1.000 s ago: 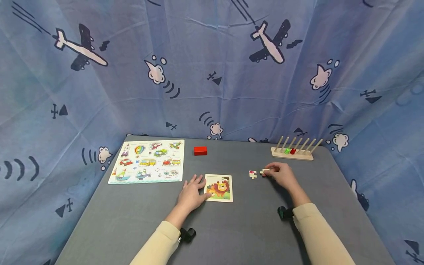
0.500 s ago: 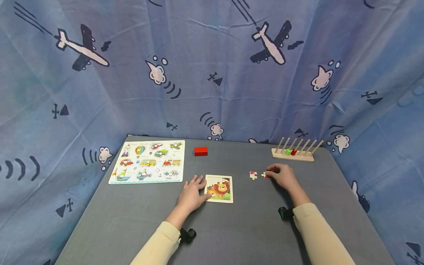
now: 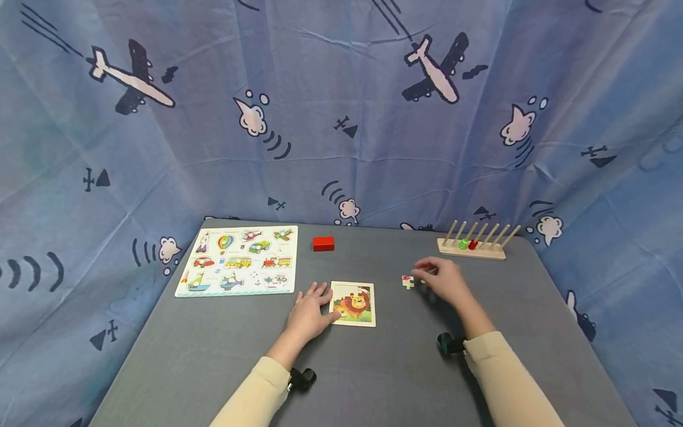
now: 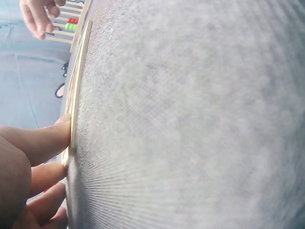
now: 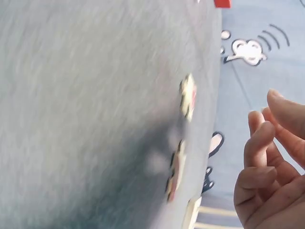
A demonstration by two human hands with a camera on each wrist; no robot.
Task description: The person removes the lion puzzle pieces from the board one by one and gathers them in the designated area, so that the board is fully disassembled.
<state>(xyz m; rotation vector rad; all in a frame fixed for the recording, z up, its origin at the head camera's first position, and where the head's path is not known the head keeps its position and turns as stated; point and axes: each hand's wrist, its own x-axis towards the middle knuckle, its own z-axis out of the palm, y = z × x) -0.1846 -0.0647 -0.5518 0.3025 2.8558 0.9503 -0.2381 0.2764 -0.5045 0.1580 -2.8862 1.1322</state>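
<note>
My left hand [image 3: 308,312] lies at the left side of a small wooden jigsaw puzzle [image 3: 366,321] with a lion picture. Its fingers are spread, the thumb on the puzzle's lower left and the index finger by the upper left edge, as the left wrist view also shows. To the right, my right hand [image 3: 441,277] hovers with bent, relaxed fingers and nothing between them. Beneath it lie two loose jigsaw pieces: the left piece [image 3: 408,281] shows fully in the head view, while the right piece [image 5: 176,169] is mostly hidden there by the fingers.
A white picture board [image 3: 240,261] with printed vehicles lies at the left. Behind the puzzle is a red block [image 3: 323,244]. At the back right stands a wooden peg rack [image 3: 485,254] with green and red beads. A blue patterned curtain [image 3: 341,107] surrounds the grey table [image 3: 373,379].
My right hand has let go of the right jigsaw piece, risen and shifted left over the two pieces. That piece had been slid slightly right earlier. My left hand stays put.
</note>
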